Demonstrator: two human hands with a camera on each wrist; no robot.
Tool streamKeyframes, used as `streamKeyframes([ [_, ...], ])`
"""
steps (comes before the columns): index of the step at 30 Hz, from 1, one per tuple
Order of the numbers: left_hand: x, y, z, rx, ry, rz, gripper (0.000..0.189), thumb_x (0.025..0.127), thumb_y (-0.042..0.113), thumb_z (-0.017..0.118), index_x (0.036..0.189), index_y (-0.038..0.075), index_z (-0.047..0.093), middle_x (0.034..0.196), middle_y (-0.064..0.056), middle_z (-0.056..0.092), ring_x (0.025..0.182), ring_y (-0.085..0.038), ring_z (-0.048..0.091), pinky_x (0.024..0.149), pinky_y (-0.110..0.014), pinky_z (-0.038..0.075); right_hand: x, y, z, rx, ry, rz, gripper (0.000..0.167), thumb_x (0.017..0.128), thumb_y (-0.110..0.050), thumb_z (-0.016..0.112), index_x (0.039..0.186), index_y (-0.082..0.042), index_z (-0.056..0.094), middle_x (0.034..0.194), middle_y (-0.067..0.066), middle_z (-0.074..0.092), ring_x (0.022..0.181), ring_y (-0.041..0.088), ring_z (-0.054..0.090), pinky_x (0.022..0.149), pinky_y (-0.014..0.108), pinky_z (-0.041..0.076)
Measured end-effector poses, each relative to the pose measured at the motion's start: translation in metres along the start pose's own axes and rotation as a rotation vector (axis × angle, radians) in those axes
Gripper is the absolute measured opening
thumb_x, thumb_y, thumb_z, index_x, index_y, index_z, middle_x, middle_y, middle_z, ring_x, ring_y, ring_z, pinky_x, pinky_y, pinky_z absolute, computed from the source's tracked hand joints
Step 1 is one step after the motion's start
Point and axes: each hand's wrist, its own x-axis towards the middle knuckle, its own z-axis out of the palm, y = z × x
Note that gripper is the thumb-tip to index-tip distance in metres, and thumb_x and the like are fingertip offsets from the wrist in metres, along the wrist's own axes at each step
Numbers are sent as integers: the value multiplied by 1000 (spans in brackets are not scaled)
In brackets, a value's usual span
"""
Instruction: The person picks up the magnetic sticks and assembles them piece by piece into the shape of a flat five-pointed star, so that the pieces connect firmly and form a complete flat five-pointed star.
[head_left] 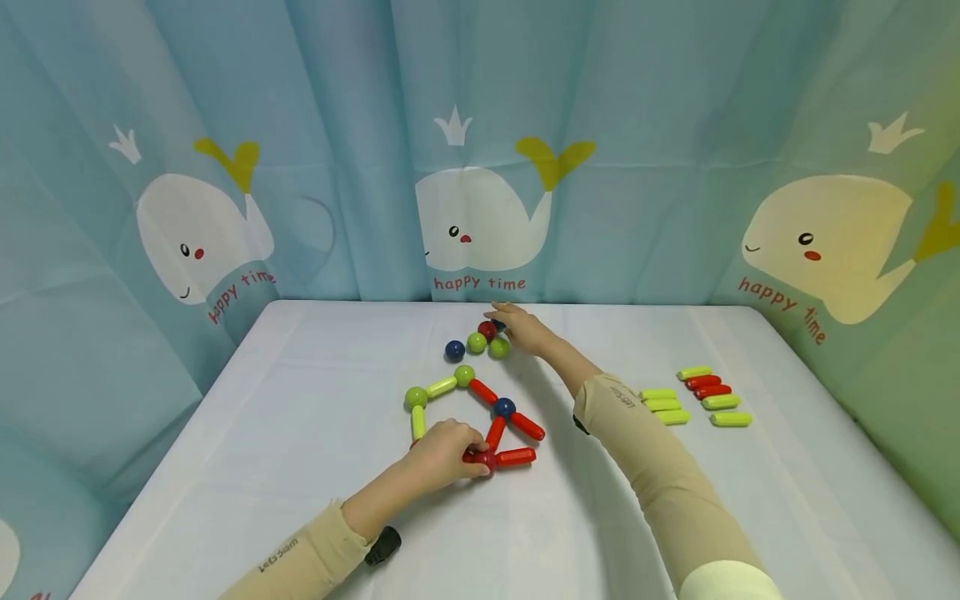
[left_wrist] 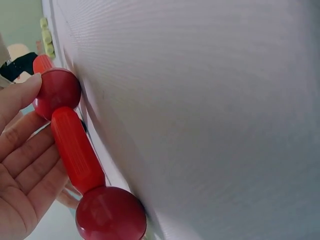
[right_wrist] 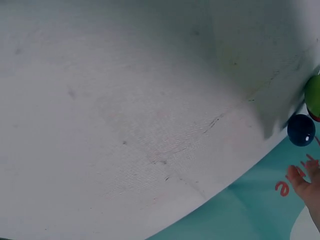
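My left hand (head_left: pixel 446 454) pinches a red ball (left_wrist: pixel 62 90) between thumb and fingers at the near corner of a ring of rods and balls. A red rod (left_wrist: pixel 77 150) joins it to a second red ball (left_wrist: pixel 111 215). The ring also has two green balls (head_left: pixel 464 376), a blue ball (head_left: pixel 504 407), yellow-green rods (head_left: pixel 441 387) and red rods (head_left: pixel 482 391). Two red rods stick out to the right. At the back, my right hand (head_left: pixel 525 329) reaches over loose balls, its fingers extended close to a dark blue ball (right_wrist: pixel 301 130).
Near the right hand lie a loose red ball (head_left: pixel 487 331), two green balls (head_left: pixel 476 342) and another blue ball (head_left: pixel 454 351). Several yellow-green rods (head_left: pixel 722 402) and two red rods (head_left: pixel 703 382) lie on the right of the white table (head_left: pixel 315 375). A whale-print curtain (head_left: pixel 345 167) hangs behind.
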Motion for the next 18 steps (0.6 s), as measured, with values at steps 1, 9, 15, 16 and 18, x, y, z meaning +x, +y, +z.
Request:
streamKeyframes([
  [1, 0, -1, 0, -14, -4, -2, 28, 77, 21, 78, 99, 4, 73, 87, -2, 72, 71, -6, 53, 63, -15, 43, 2, 0, 0, -14, -12, 7, 47, 90, 11, 45, 135, -2, 48, 148, 23, 34, 135, 45, 33, 106, 55, 33],
  [9, 5, -4, -7, -137, -21, 25, 24, 89, 24, 65, 105, 7, 72, 96, -1, 72, 86, -12, 61, 74, -23, 48, 9, 5, 4, -27, -92, 96, 43, 92, 10, 44, 133, -2, 50, 146, 22, 37, 132, 41, 39, 104, 54, 36],
  [15, 10, -13, -19, -253, 62, 18, 25, 91, 5, 57, 114, 1, 66, 105, -13, 70, 94, -23, 65, 82, -34, 53, 4, 5, 6, 0, 6, 113, 30, 91, 7, 51, 120, 1, 56, 125, 22, 51, 113, 39, 55, 98, 46, 44],
  [16, 10, -16, -22, -281, 88, 12, 25, 91, 2, 55, 114, 0, 66, 105, -14, 69, 94, -24, 65, 82, -34, 53, 4, 5, 7, -6, 14, 114, 29, 90, 7, 52, 118, 1, 57, 122, 21, 51, 110, 38, 56, 96, 46, 45],
  [18, 12, -19, -28, -333, 139, -12, 25, 91, -1, 54, 113, 1, 66, 103, -15, 70, 93, -24, 65, 81, -32, 53, 5, 6, 6, -9, 24, 120, 26, 91, 5, 52, 116, 0, 57, 118, 20, 51, 106, 37, 58, 94, 46, 47],
])
